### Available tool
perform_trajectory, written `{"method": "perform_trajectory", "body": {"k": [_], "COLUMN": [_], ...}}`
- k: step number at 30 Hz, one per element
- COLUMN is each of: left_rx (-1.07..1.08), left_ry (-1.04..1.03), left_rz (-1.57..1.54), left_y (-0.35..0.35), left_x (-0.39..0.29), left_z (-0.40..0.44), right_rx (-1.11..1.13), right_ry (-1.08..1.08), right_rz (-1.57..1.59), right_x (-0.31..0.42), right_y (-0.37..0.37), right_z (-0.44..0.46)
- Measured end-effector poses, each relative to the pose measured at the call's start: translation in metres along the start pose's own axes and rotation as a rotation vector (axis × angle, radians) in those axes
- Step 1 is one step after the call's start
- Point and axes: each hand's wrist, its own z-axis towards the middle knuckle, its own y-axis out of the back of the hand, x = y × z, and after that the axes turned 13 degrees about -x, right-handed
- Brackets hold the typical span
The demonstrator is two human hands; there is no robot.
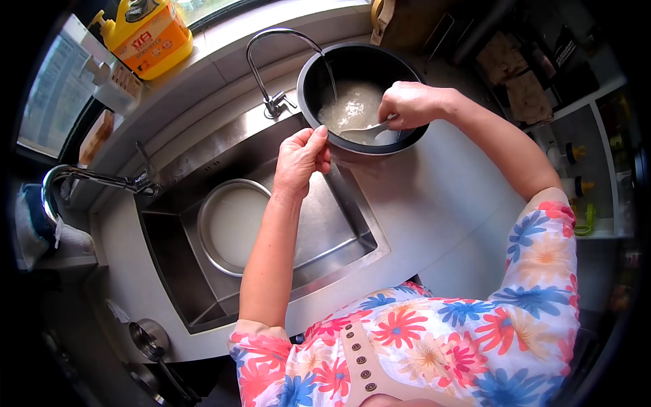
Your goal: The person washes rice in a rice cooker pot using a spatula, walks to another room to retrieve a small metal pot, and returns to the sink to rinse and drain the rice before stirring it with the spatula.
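A dark inner pot (369, 60) stands at the back edge of the sink, partly over the counter. Cloudy whitish liquid (349, 102) lies inside it, and I cannot make out what is under the surface. Water runs into the pot from a thin curved tap (252, 62). My right hand (415, 106) reaches over the right rim, closed around the handle of a pale spoon (363, 131) whose bowl dips into the liquid. At the near left rim, my left hand (302, 159) pinches the pot's edge between thumb and curled fingers.
A round metal basin (203, 227) with whitish liquid sits in the steel sink (332, 220). Another tap (88, 173) rises at the left. A yellow pump bottle (152, 41) stands on the windowsill. A ladle-like metal utensil (149, 338) is at lower left; shelves (590, 142) stand right.
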Motion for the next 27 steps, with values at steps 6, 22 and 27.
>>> {"method": "perform_trajectory", "body": {"k": [6, 22, 27], "left_rx": [-0.007, -0.031, -0.001], "left_ry": [0.0, 0.0, 0.004], "left_rz": [-0.01, -0.011, 0.0], "left_y": [0.0, -0.002, 0.002], "left_x": [0.001, -0.001, -0.001], "left_z": [0.0, -0.001, 0.0], "right_rx": [-0.037, -0.361, -0.075], "right_ry": [-0.109, -0.247, -0.204], "right_rz": [-0.015, -0.426, -0.333], "right_x": [-0.007, -0.04, -0.029], "right_y": [-0.013, 0.007, 0.002], "right_z": [0.004, 0.025, 0.014]}}
